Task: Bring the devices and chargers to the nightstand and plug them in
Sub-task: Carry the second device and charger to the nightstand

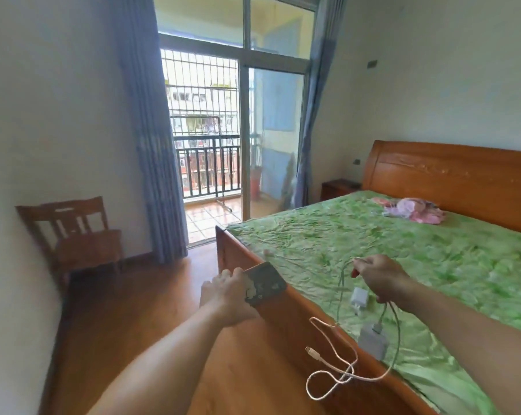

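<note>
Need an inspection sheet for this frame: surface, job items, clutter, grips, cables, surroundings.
Surface: bed, rumpled green cover; the person is at its foot.
Job's things: phone in the left hand; white charger and grey charger hang below the right hand; nightstand is beside the far headboard, not yet reached.
Clutter: pink cloth on the bed.
Grips: left hand holds the phone; right hand holds the white cable and grey cable.
Cables: white cable loops low, plug end loose; grey cable dangles.
Surroundings: chair, curtains, balcony door.
</note>
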A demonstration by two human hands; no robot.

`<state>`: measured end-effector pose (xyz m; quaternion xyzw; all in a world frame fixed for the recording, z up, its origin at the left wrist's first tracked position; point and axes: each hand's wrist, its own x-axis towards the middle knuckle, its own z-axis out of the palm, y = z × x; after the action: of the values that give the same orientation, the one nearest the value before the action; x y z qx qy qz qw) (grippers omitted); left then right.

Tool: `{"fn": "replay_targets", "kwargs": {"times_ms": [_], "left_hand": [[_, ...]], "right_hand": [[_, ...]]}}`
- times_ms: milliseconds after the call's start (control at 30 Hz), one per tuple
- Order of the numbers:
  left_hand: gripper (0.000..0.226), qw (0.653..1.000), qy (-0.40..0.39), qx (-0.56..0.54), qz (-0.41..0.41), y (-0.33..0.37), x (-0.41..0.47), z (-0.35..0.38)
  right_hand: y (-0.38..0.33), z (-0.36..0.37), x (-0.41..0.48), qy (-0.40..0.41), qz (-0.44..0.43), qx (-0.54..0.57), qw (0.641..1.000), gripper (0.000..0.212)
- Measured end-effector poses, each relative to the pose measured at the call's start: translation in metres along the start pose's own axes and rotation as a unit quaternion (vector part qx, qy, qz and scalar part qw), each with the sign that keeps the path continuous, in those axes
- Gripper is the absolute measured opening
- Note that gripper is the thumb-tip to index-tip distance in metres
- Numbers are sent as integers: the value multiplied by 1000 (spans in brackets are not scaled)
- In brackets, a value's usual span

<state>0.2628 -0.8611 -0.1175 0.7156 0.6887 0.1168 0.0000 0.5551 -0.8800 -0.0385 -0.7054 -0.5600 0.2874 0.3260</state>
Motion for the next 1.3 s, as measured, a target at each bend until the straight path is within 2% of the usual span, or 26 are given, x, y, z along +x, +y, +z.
{"fn": "replay_targets", "kwargs": {"times_ms": [167, 400, 500, 667, 833, 1000, 1300], "left_hand": [[85, 995, 28, -31, -86, -103, 47, -18], [88, 974, 23, -102, -203, -197, 107, -11], [83, 966, 16, -111, -233, -235, 150, -9], [89, 948, 30, -178, -263, -294, 253, -29], [96, 944, 51, -149, -291, -358, 346, -45], [98, 940, 69, -126, -310, -431, 422, -37], [100, 954, 23, -89, -284, -603, 617, -10]], "right_hand": [[-94, 88, 46, -19, -61, 4, 998, 36], [-179, 200, 125, -65, -109, 21, 992, 34], [-211, 254, 179, -105, -122, 44, 986, 34], [-277, 340, 278, -181, -136, 73, 971, 36], [-346, 395, 369, -236, -123, 144, 953, 54], [-404, 452, 449, -220, -124, 147, 956, 43], [-501, 584, 612, -160, -110, 140, 971, 38]]}}
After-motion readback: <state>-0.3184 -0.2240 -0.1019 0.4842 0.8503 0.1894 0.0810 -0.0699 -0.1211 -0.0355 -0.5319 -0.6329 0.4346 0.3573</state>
